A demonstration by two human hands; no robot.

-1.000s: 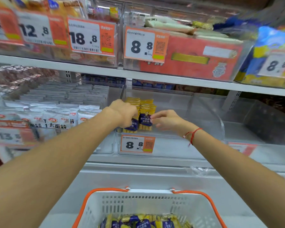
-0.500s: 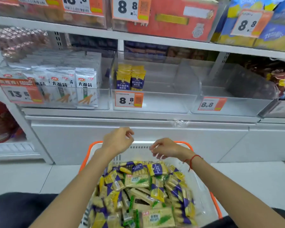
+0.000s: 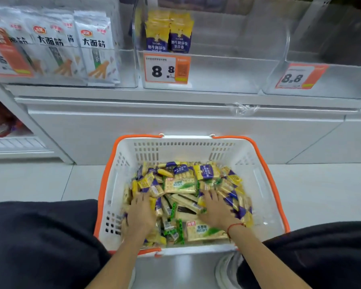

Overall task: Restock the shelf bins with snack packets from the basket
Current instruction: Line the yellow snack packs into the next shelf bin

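A white basket point(image 3: 256, 163) with orange rim stands on the floor between my knees, filled with several yellow-and-blue and green-printed snack packets point(image 3: 180, 185). My left hand point(image 3: 141, 215) lies palm down on the packets at the left, fingers spread. My right hand point(image 3: 216, 209) lies flat on the packets at the right, a red string at its wrist. Neither hand visibly grips a packet. On the shelf above, a clear bin point(image 3: 227, 74) with an 8.8 price tag holds two rows of upright yellow-and-blue packets point(image 3: 169, 32) at its left end.
Left of that bin, another bin holds silver snack bags point(image 3: 96, 44). To the right stands a clear bin point(image 3: 331, 78) with an 8.8 tag. A white cabinet front point(image 3: 175, 126) sits behind the basket. My dark-clothed knees point(image 3: 40, 236) flank the basket.
Both hands left the shelf bin, dropped toward the basket, and now rest on the packets inside it. The view has tilted down from the shelves to the basket.
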